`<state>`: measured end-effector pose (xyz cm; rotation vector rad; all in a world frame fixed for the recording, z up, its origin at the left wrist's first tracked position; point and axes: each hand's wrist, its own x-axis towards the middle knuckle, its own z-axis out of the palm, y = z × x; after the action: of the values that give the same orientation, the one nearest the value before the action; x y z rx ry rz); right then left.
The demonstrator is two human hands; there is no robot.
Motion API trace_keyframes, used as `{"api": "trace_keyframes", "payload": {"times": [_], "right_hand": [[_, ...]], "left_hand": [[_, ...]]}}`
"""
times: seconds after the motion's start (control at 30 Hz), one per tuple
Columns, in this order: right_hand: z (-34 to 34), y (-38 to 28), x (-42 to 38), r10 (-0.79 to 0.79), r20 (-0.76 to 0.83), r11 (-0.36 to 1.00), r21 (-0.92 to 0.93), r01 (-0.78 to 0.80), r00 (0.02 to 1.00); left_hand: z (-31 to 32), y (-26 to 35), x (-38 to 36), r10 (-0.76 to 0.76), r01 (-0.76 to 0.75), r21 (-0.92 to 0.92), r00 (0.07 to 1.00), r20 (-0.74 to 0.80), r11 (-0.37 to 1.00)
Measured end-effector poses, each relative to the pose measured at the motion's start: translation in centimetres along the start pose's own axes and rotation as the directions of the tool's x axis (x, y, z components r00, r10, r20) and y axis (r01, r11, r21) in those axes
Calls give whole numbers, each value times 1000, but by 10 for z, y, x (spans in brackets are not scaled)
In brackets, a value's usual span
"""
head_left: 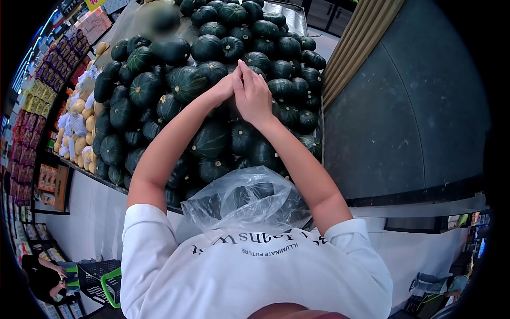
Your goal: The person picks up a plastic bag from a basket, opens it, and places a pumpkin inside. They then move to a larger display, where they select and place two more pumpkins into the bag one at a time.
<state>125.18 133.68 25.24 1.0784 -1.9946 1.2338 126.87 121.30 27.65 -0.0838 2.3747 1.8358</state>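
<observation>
Head view, A: "Clear bag [247,199] bunching by the chest. Fingers?"
B: "Right hand's [255,101] lying close together; left hand's [226,89] hiding, can't tell. Dark squash [213,70] sitting just beyond, left nearer, seemingly lying crosswise."

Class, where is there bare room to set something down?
The dark surface, bordered by squash and slatted panel, looks bare. So does floor between carton and squash. Crowded: under the left hand, right hand and bag.
</observation>
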Motion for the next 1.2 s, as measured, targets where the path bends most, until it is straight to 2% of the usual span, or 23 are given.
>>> {"api": "trace_keyframes", "payload": {"times": [0.1,0.17,0.2,0.23,0.27,0.3,0.4,0.43,0.53,0.57,0.67,0.77,0.8,0.83,0.93,0.97,1.07,1.1,1.13,1.2], "right_hand": [[-3,0,3,106,71,992,59,-110,992],[-10,-2,4,161,110,979,106,-173,981],[-9,2,3,257,110,948,165,-272,960],[-5,9,2,346,116,904,225,-364,931],[-1,17,2,432,128,847,283,-450,893],[3,23,1,511,128,793,312,-524,850],[15,28,-3,362,145,864,319,-390,921],[14,28,-2,369,169,832,379,-406,914],[17,37,-6,366,214,814,398,-423,906],[19,38,-8,383,220,778,448,-441,897],[2,26,-1,480,337,675,448,-586,810],[-2,21,-3,450,286,741,409,-532,846],[-1,21,-8,427,270,771,389,-504,863],[-6,13,-10,397,246,804,372,-464,884],[-20,-2,-12,423,387,808,248,-534,820],[-11,6,-20,395,386,839,219,-498,834],[-7,13,-23,300,309,882,269,-386,902],[-8,12,-21,306,305,870,295,-395,902],[-9,13,-19,318,305,850,328,-413,898],[-7,18,-16,416,330,703,475,-529,848]], "left_hand": [[5,-6,4,84,-81,58,994,-63,995],[1,-9,8,27,-29,-24,999,-46,999],[0,-2,5,0,-2,-64,999,-38,998],[11,10,-5,34,-46,-56,980,-198,997],[0,-9,13,-34,53,66,966,-258,996],[2,-1,7,19,28,154,955,-295,988],[1,14,-4,226,-81,410,920,-321,909],[3,15,-5,350,-139,531,880,-321,836],[10,-2,-9,600,-340,653,769,-220,676],[0,1,-6,308,-192,465,933,-187,864],[-4,15,-9,125,-73,391,986,-109,917],[-2,18,-13,91,-69,302,994,-61,951],[-3,8,-11,172,-125,364,980,-99,923],[-5,-3,-8,157,-111,370,983,-96,922],[-2,-1,-12,62,-56,492,998,4,869],[5,8,-18,32,-5,483,998,-48,876],[3,-3,-16,176,-110,458,979,-103,882],[1,-5,-15,252,-186,502,965,-67,845],[1,-2,-17,165,-116,375,981,-101,920],[-8,-5,-16,181,-143,334,980,-85,932]]}}
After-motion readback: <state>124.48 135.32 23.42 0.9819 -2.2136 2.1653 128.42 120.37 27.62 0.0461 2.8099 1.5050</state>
